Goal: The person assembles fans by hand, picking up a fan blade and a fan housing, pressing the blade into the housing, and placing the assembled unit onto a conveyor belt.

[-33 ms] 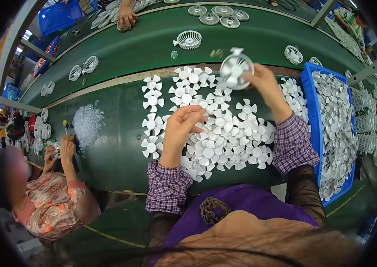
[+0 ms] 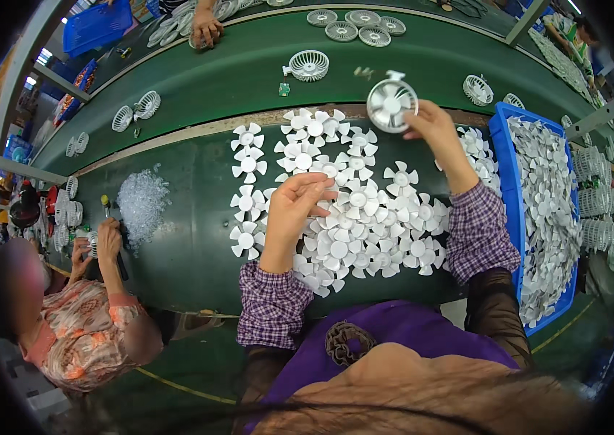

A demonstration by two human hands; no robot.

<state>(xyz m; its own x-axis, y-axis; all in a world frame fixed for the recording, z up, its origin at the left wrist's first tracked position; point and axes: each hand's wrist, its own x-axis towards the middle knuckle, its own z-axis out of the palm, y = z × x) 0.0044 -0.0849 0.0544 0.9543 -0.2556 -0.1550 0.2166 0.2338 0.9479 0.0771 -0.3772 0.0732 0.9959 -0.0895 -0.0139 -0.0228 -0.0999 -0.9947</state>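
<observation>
Right hand point(image 2: 433, 130) pinches a white fan point(image 2: 391, 105) by its right rim, thumb and fingers closed on it; the fan shows over the seam between belt and bench, blades visible inside. Fingertips partly hidden behind the rim. Small blurred bit point(image 2: 362, 72) left of the fan; can't tell what it is or whether it's wired on.

Left hand point(image 2: 296, 206) is over the left part of the blade pile point(image 2: 365, 217), fingers bent toward the right. Can't tell if it pinches a blade or just hovers; the hand hides what's under it. Lower blades buried. Right forearm blocks the gap between the pile and more blades point(image 2: 477, 148) by the blue bin point(image 2: 511, 188), which is full of blades.

Clear bits point(image 2: 144, 203) heaped left, near a co-worker's hand point(image 2: 110, 239) with a yellow-tipped tool. Second co-worker at top, cut off, one hand point(image 2: 207, 30) showing.

Belt point(image 2: 394, 65): housing point(image 2: 308, 65), green board point(image 2: 283, 89), grilles point(image 2: 341, 30). Bench point(image 2: 194, 250) dark green, slightly shiny. Green floor, yellow line. Room edges bent and dark.
</observation>
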